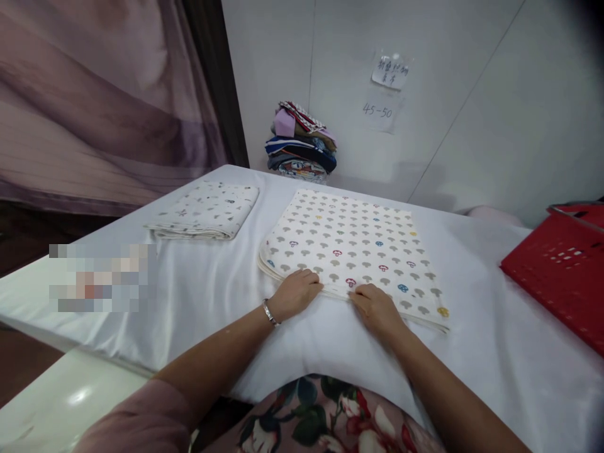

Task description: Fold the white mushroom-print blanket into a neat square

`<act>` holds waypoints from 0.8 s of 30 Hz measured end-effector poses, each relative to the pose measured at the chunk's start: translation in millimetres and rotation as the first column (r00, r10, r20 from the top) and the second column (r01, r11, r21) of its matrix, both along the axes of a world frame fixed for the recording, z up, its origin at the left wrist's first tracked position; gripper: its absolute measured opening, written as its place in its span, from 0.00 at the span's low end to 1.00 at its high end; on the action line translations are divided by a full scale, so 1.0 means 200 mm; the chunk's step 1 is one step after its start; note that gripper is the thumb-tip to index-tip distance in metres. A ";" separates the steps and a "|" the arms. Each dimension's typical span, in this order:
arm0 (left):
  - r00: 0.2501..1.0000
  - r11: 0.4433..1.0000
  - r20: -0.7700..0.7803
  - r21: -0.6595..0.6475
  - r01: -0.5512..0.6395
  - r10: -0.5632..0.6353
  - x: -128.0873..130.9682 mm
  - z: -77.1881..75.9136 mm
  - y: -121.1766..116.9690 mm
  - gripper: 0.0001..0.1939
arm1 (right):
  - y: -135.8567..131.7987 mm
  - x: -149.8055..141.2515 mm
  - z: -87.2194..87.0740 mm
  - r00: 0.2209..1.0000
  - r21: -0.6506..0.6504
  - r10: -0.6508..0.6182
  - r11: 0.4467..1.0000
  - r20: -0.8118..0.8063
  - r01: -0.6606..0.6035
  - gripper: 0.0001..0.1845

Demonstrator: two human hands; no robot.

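Observation:
A white cloth printed with small mushrooms lies folded in layers in front of me. Its rounded corner is at the left, and the layered edge faces my body. My left hand, with a silver bracelet at the wrist, has its fingers closed on the near edge, left of the middle. A short way to the right, my right hand pinches the same edge between thumb and fingers. The fingertips of both hands are partly hidden at the fold.
A second folded cloth with a sparse print lies to the left on the white-covered table. Folded fabrics are piled at the wall. A red basket stands at the right. Pixelation hides something at the left edge.

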State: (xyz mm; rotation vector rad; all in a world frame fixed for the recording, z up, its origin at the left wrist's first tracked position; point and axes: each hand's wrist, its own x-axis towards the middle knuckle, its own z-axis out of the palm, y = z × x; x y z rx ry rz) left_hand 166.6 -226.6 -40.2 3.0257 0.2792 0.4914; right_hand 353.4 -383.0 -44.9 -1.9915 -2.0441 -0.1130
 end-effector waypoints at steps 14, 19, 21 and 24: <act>0.997 0.998 -0.069 -0.044 -0.043 0.040 -0.02 0.03 -0.03 0.12 | -0.03 -0.03 -0.02 0.993 0.000 -0.021 1.000 0.115 0.021 0.18; 0.995 0.996 -0.060 -0.021 -0.081 0.080 -0.01 0.00 -0.04 0.13 | -0.01 -0.03 -0.01 0.985 0.016 -0.015 1.000 0.173 0.013 0.18; 0.995 0.996 -0.053 -0.016 -0.088 0.087 -0.01 0.00 -0.03 0.14 | -0.01 -0.03 0.00 0.980 0.006 -0.007 1.000 0.197 0.006 0.20; 0.994 0.995 -0.041 -0.012 -0.099 0.098 0.00 -0.01 -0.03 0.14 | -0.01 0.00 0.00 0.975 -0.008 -0.010 1.000 0.222 0.012 0.20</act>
